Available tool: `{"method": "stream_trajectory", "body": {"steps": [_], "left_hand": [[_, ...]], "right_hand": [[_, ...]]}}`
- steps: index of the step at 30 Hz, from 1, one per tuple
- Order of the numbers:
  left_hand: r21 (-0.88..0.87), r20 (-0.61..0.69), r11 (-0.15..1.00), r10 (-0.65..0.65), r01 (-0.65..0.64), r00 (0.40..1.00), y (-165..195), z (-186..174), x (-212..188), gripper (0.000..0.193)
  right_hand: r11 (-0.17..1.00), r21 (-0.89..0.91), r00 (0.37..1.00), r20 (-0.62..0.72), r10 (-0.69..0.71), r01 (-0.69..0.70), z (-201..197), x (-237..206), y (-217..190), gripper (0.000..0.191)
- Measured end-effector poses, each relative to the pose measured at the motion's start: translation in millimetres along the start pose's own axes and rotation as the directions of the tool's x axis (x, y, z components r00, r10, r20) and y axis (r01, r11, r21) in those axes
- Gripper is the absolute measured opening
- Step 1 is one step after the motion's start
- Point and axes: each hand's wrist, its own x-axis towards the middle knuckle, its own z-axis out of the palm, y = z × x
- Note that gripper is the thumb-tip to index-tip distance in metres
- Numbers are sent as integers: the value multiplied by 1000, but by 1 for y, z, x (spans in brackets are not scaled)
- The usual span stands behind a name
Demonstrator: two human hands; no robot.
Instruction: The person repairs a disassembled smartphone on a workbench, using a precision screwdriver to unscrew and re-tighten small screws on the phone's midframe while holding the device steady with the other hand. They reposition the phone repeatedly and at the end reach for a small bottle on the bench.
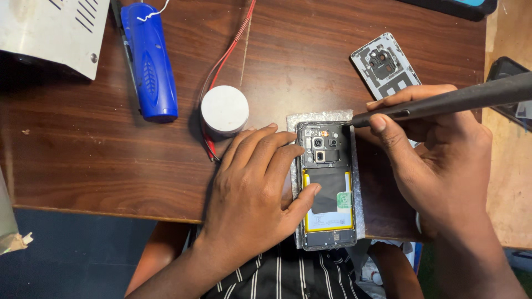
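A head camera looked down at a dark wooden table (138, 166). Near its front edge lay an opened phone (327, 185) on a sheet of bubble wrap (318, 117), back cover off, showing camera modules at the top and a yellow-edged battery (330, 221) below.

The left hand (249, 191) lay flat with fingers spread, pressing on the phone's left side; the fingertips touched the upper left edge and the thumb rested on the battery.

The right hand (438, 160) pinched a long black tool (443, 101) between thumb and fingers. The tool ran from the right edge of the view down to the left, its tip touching the phone's top right corner.

Beyond the right hand lay a grey inner cover (385, 63) with camera cutouts, partly hidden by the fingers. Just left of the phone stood a white round puck (224, 109), with a red wire (227, 52) curving past it. Further left lay a blue handled device (148, 61), and a white metal box (50, 30) filled the top left corner. A striped shirt (288, 277) showed below the table edge.
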Motion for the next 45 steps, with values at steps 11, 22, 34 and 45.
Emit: {"method": "stream_trajectory", "body": {"steps": [11, 22, 34, 45], "left_hand": [[16, -1, 1000, 8, -8, 1000, -1, 1, 0, 48], [24, -2, 1000, 12, -12, 1000, -1, 1, 1, 48], [0, -4, 1000, -3, 3, 1000, 0, -1, 1, 48], [14, -1, 1000, -3, 3, 1000, -1, 1, 0, 48]], "right_hand": [[990, -136, 999, 29, -38, 42, -4, 2, 1, 21], [957, -204, 975, 115, -187, 208, -8, 5, 11, 20], [964, -176, 979, 97, -182, 197, -7, 2, 18, 21], [962, -177, 976, 102, -194, 210, -7, 2, 18, 21]]}}
